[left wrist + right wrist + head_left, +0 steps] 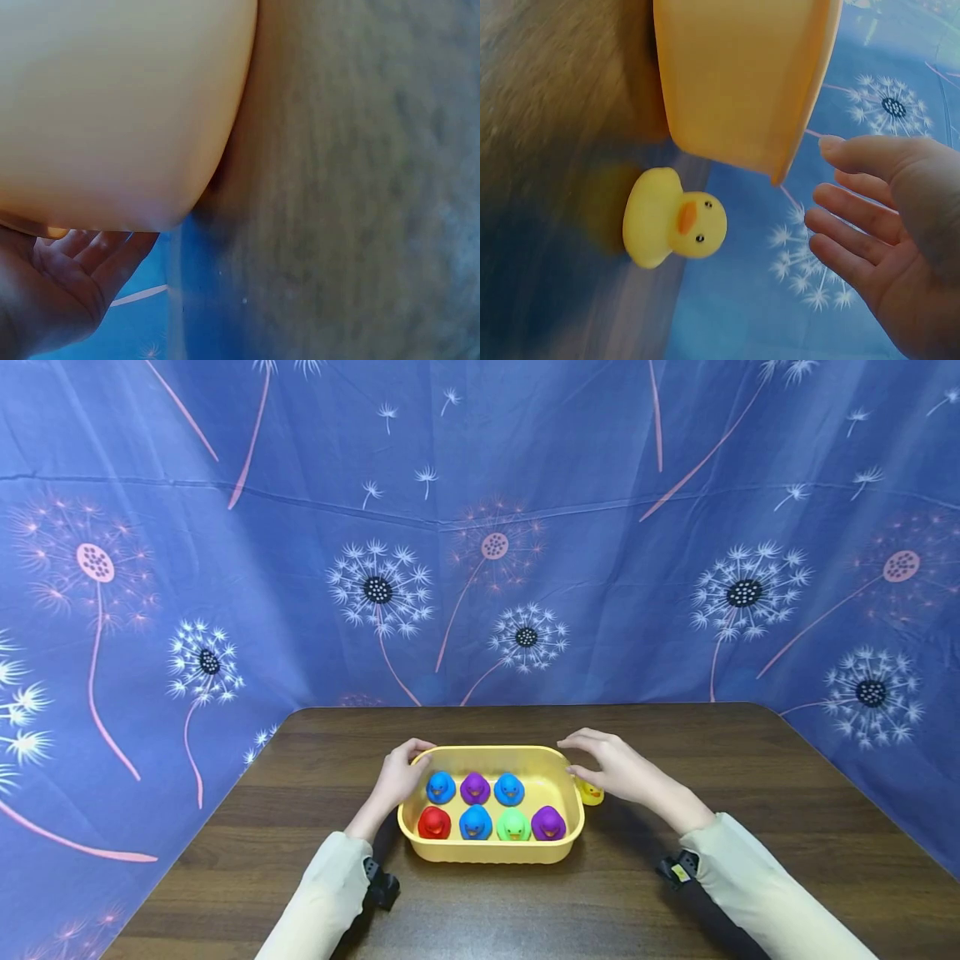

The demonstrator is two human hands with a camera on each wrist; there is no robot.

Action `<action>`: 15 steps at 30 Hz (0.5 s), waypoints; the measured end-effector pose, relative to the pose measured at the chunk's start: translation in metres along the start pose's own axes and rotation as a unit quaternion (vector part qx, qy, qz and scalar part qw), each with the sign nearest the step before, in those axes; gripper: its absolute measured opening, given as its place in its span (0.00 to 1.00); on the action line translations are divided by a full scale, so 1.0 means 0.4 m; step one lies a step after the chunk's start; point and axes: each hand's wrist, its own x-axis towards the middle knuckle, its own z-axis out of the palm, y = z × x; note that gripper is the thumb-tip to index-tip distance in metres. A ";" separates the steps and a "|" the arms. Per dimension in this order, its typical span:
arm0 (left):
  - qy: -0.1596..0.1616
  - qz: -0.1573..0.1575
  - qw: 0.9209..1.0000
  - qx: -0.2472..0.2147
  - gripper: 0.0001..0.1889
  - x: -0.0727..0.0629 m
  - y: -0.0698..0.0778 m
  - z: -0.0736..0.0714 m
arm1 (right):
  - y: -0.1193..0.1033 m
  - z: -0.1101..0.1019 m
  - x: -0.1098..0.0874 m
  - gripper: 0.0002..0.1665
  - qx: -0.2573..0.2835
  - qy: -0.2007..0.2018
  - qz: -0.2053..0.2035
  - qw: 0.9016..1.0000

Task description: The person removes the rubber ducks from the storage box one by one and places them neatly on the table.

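A yellow plastic basin [491, 852] stands on the table with several rubber ducks in two rows inside. The back row holds a blue duck [441, 787], a purple duck [475, 788] and another blue duck [509, 789]; red, blue, green and purple ducks sit in front. My left hand [399, 778] grips the basin's rim at the left end; its fingertips are hidden behind the wall in the left wrist view. At the right end, my right hand [900, 232] is held with thumb and fingers apart, holding nothing. Below it, a yellow duck [667, 219] stands outside the basin.
The brown wooden table [300, 893] extends around the basin on all sides. Behind it hangs a blue cloth [600, 568] with dandelion prints. Each wrist wears a small black camera, such as the right camera [678, 868].
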 end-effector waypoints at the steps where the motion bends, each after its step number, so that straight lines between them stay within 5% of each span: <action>1: 0.001 0.001 1.000 -0.001 0.08 0.000 0.000 0.000 | -0.003 0.002 0.004 0.21 0.001 -0.003 0.001 1.000; 15: 0.007 0.006 1.000 0.000 0.08 -0.002 0.001 0.002 | -0.041 0.047 0.048 0.20 0.024 -0.009 -0.038 0.999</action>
